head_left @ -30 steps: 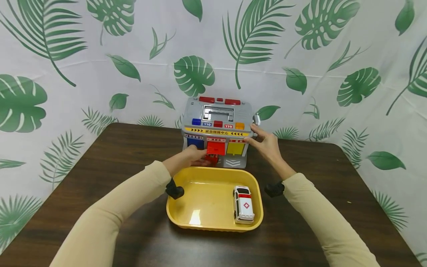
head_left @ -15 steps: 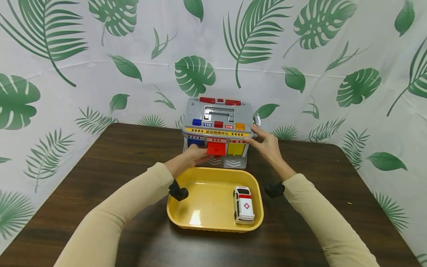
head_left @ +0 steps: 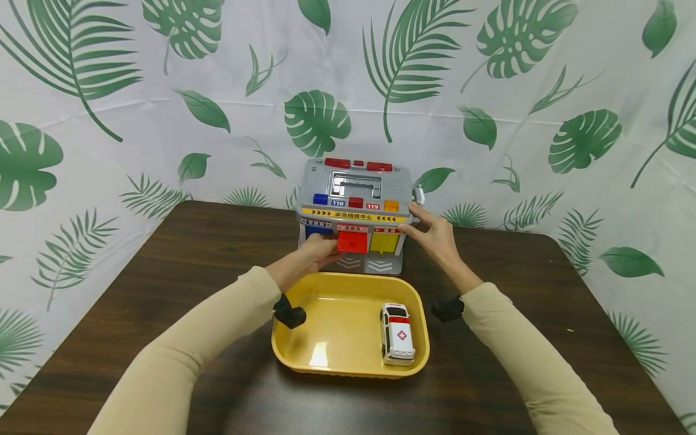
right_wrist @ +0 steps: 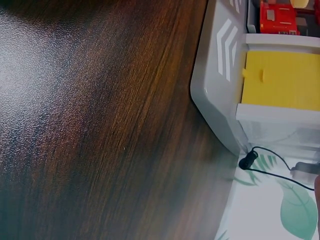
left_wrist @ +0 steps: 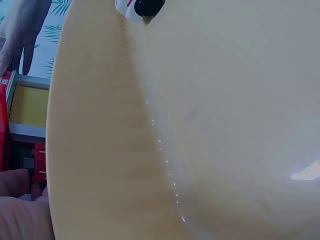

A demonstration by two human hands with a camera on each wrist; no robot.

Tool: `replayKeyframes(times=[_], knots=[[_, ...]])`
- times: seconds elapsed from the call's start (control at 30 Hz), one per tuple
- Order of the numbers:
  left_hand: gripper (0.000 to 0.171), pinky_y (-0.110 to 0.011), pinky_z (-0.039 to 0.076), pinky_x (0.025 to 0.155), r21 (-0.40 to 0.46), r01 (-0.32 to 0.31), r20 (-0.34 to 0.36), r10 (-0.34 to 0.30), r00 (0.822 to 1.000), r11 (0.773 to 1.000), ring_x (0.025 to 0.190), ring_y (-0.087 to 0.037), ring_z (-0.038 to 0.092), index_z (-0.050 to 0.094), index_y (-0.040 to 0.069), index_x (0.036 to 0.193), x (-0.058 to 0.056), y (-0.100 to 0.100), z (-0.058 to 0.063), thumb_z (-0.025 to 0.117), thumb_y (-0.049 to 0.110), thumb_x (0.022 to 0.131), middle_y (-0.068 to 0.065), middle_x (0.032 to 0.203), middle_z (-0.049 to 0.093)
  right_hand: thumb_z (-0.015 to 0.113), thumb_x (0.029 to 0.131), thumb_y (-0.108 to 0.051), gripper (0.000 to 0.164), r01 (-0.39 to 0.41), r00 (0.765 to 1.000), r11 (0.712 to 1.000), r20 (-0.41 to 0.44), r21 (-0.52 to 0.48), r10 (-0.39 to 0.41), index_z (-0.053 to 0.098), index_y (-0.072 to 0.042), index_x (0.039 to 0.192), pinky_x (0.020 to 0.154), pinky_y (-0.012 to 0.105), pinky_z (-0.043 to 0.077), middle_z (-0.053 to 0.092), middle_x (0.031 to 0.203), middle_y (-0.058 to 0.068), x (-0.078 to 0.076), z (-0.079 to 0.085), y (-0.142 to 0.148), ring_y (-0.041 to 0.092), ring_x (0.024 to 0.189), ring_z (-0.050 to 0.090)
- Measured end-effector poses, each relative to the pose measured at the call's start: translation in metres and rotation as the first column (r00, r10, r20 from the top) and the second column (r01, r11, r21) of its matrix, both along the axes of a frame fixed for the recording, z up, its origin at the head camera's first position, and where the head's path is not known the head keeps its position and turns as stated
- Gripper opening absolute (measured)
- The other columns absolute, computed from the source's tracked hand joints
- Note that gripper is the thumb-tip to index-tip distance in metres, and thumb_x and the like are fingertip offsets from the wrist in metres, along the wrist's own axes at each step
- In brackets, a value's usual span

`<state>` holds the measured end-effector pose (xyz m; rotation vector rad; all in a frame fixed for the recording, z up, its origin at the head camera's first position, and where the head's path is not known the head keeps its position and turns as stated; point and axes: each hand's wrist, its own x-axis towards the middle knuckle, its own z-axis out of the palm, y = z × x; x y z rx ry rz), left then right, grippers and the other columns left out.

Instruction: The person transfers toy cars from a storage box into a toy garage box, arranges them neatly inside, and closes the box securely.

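A grey toy emergency garage (head_left: 356, 214) with blue, red and yellow doors stands at the table's back. Its red door (head_left: 352, 241) is swung outward. My left hand (head_left: 312, 254) reaches in at the middle bay, fingers extended, fingertips partly hidden under that door. Inside the bay sits a red toy vehicle (right_wrist: 280, 19), and a fingertip shows right at it in the right wrist view. My right hand (head_left: 435, 235) grips the garage's right front corner between thumb and fingers. The yellow door (right_wrist: 280, 79) is down.
In front of the garage lies a yellow tray (head_left: 342, 368) holding a white toy ambulance (head_left: 398, 335) at its right side. A pale piece (head_left: 418, 195) on a black cord hangs at the garage's right side. Leaf-patterned cloth (head_left: 244, 127) rises behind the table (head_left: 516, 272).
The red toy vehicle has gone back into the middle bay and out of sight in the head view. My left hand has shifted slightly; the right keeps its hold on the garage.
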<state>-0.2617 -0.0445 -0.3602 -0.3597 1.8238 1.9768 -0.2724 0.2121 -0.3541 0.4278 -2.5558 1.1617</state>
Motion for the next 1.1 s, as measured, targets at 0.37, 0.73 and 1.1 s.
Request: replayKeyframes(times=[0.37,0.73,1.1], knots=[[0.041,-0.040,0.040,0.104,-0.058,0.095,-0.072,-0.099,0.992,0.994,0.125,-0.035,0.048,0.040,-0.011,0.134,0.008,-0.014,0.007,0.045,0.009,0.098,-0.026,0.136,0.048,0.073,0.081,-0.029,0.062,0.000,1.000,1.000,0.000,-0.021,0.000,0.051,-0.011,0.135,0.085,0.045,0.052,0.049,0.139,0.011,0.001,0.000,0.000,0.030,0.109,0.061],[0.076,-0.046,0.035,0.108,-0.314,-0.005,-0.197,-0.060,0.979,0.949,0.123,-0.033,0.042,0.029,0.000,0.142,0.035,-0.046,0.020,0.062,0.043,0.089,-0.020,0.141,0.039,0.072,0.081,-0.031,0.063,0.001,1.000,1.000,0.004,-0.022,-0.001,0.050,-0.010,0.136,0.091,0.046,0.049,0.047,0.141,0.011,-0.001,0.002,0.001,0.030,0.120,0.054],[0.100,-0.048,0.024,0.114,-0.251,-0.053,-0.232,-0.007,0.973,0.967,0.136,-0.033,0.027,0.006,0.012,0.149,0.031,-0.032,0.018,0.073,0.036,0.080,-0.015,0.152,0.018,0.072,0.081,-0.030,0.061,0.004,1.000,1.000,0.000,-0.012,-0.004,0.051,-0.011,0.135,0.086,0.045,0.052,0.049,0.139,0.010,0.000,0.000,0.000,0.030,0.110,0.060]])
